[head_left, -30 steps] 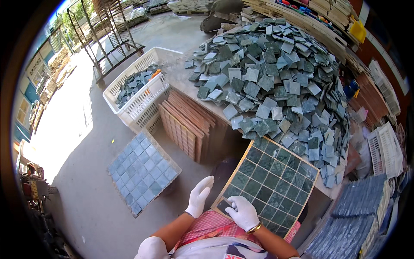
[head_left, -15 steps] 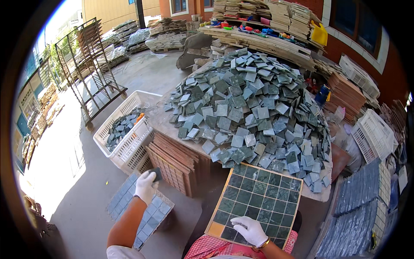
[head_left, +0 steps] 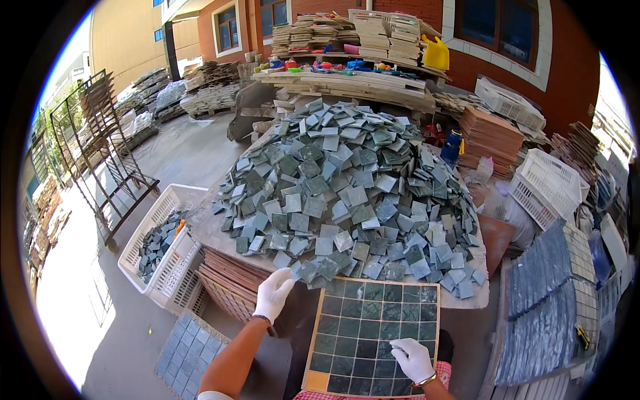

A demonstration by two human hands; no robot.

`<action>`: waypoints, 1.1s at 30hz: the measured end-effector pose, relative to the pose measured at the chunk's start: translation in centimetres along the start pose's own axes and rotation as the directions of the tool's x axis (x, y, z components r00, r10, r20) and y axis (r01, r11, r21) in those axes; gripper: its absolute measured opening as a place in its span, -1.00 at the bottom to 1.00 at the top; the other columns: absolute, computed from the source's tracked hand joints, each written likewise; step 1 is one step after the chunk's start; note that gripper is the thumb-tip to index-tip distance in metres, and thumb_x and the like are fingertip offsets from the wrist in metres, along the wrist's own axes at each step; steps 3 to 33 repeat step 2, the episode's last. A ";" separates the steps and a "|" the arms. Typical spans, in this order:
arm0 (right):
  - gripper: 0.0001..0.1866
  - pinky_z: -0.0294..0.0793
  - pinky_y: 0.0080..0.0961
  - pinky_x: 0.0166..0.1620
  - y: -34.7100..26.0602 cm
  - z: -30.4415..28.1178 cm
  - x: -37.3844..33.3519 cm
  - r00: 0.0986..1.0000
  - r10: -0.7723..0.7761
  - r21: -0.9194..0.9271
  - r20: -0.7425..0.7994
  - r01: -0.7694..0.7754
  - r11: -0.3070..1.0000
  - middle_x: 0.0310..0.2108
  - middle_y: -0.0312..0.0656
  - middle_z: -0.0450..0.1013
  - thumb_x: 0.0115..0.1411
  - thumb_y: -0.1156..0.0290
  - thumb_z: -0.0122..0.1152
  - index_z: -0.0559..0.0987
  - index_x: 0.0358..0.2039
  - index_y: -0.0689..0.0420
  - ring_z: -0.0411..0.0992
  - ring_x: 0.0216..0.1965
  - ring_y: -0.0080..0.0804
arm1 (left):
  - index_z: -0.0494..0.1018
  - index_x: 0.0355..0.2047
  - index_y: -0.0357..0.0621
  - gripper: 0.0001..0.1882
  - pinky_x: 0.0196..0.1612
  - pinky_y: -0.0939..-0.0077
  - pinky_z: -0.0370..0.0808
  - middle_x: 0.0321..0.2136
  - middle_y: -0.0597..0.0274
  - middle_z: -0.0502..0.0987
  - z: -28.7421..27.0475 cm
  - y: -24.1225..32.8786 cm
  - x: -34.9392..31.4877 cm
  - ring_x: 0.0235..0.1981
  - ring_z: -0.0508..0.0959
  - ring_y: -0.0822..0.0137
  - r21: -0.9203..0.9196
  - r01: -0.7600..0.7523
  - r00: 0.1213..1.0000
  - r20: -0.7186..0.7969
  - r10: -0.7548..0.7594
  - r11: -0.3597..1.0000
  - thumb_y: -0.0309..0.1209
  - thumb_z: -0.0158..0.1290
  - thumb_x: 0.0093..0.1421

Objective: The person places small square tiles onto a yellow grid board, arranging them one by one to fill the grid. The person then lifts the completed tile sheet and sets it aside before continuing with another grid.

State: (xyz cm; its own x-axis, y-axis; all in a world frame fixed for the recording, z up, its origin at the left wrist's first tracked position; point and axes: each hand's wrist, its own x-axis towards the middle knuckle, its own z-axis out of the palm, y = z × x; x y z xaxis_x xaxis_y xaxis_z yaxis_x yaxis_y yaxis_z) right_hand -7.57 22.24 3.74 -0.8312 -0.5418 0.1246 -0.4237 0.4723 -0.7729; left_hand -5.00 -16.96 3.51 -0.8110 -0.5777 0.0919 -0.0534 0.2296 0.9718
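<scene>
My left hand [head_left: 273, 295], in a white glove, reaches towards the near edge of a large heap of grey-green square stone tiles [head_left: 333, 180]. Its fingers look slightly apart and no tile shows in them. My right hand [head_left: 413, 361], gloved too, rests over the lower right of a tile board [head_left: 318, 327] on my lap, fingers loosely bent and touching the tiles. Dark green tiles sit in rows in the board; its lower left corner shows a bare orange square [head_left: 319, 382]. A sheet of blue-grey tiles [head_left: 187, 353] lies low on the left, beside my left forearm.
A white crate [head_left: 167, 263] holding tiles stands at the left, beside upright reddish-brown boards [head_left: 233, 277]. Stacked tile sheets [head_left: 543, 300] rise at the right. A metal rack cart [head_left: 110, 167] stands far left. Behind the heap is a plank stack [head_left: 347, 87].
My left hand has moved from above the tile sheet up to the heap's edge, and the dark tile it held no longer shows. The view has shifted; my right hand stays over the board.
</scene>
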 end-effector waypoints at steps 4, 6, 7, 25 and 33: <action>-0.79 0.51 -0.34 -0.21 1.1 0.1 0.0 1.000 -0.007 -0.031 -0.011 0.007 0.999 -0.34 -0.13 0.54 0.11 0.36 0.23 0.59 -0.22 0.09 0.53 -0.27 -0.18 | 0.45 -0.01 -0.32 -0.56 -0.06 0.52 0.46 -0.18 0.07 0.60 3.3 0.2 0.5 -0.17 0.58 0.30 0.047 -0.068 0.997 0.022 0.067 0.997 -0.34 0.16 0.13; -0.79 0.51 -0.34 -0.21 1.1 0.1 0.0 1.000 -0.007 -0.031 -0.011 0.007 0.999 -0.34 -0.13 0.54 0.11 0.36 0.23 0.59 -0.22 0.09 0.53 -0.27 -0.18 | 0.45 -0.01 -0.32 -0.56 -0.06 0.52 0.46 -0.18 0.07 0.60 3.3 0.2 0.5 -0.17 0.58 0.30 0.047 -0.068 0.997 0.022 0.067 0.997 -0.34 0.16 0.13; -0.79 0.51 -0.34 -0.21 1.1 0.1 0.0 1.000 -0.007 -0.031 -0.011 0.007 0.999 -0.34 -0.13 0.54 0.11 0.36 0.23 0.59 -0.22 0.09 0.53 -0.27 -0.18 | 0.45 -0.01 -0.32 -0.56 -0.06 0.52 0.46 -0.18 0.07 0.60 3.3 0.2 0.5 -0.17 0.58 0.30 0.047 -0.068 0.997 0.022 0.067 0.997 -0.34 0.16 0.13; -0.79 0.51 -0.34 -0.21 1.1 0.1 0.0 1.000 -0.007 -0.031 -0.011 0.007 0.999 -0.34 -0.13 0.54 0.11 0.36 0.23 0.59 -0.22 0.09 0.53 -0.27 -0.18 | 0.45 -0.01 -0.32 -0.56 -0.06 0.52 0.46 -0.18 0.07 0.60 3.3 0.2 0.5 -0.17 0.58 0.30 0.047 -0.068 0.997 0.022 0.067 0.997 -0.34 0.16 0.13; -0.79 0.51 -0.34 -0.21 1.1 0.1 0.0 1.000 -0.007 -0.031 -0.011 0.007 0.999 -0.34 -0.13 0.54 0.11 0.36 0.23 0.59 -0.22 0.09 0.53 -0.27 -0.18 | 0.45 -0.01 -0.32 -0.56 -0.06 0.52 0.46 -0.18 0.07 0.60 3.3 0.2 0.5 -0.17 0.58 0.30 0.047 -0.068 0.997 0.022 0.067 0.997 -0.34 0.16 0.13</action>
